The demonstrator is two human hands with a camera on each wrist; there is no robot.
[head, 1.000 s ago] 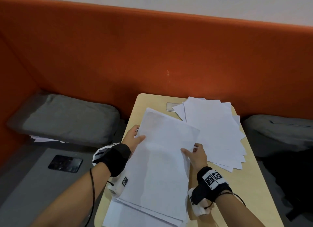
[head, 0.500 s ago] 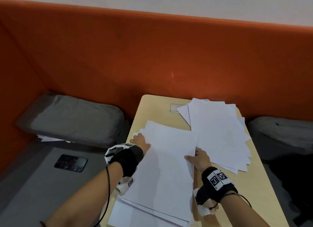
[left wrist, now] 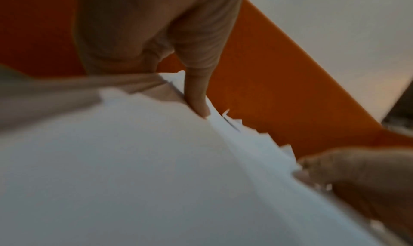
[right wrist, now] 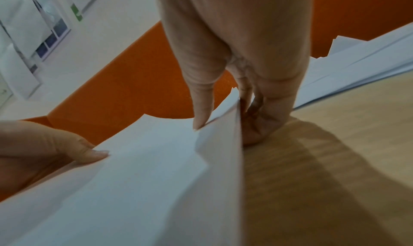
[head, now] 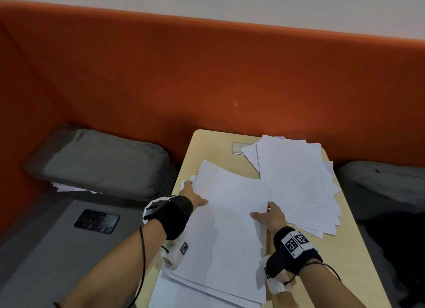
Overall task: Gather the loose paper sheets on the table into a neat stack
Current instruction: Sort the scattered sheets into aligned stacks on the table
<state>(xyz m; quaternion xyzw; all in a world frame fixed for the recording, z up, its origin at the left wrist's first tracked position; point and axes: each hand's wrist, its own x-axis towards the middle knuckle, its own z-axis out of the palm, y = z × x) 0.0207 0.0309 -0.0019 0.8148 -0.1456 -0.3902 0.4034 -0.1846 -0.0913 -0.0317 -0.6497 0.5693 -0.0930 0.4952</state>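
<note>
I see the left hand pinching the left edge of the near paper stack, thumb on top; the right hand grips its right edge, thumb over, fingers under; the stack sits on the near-left part of the wooden table, edges uneven; a second fanned pile of sheets lies at the far right, overlapping the stack's far corner.

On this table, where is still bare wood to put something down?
Bare table lies near the right edge, between the right hand and the fanned sheets; another patch at the far-left corner. The near-left is crowded: both hands, left hand included, grip the paper pile.
</note>
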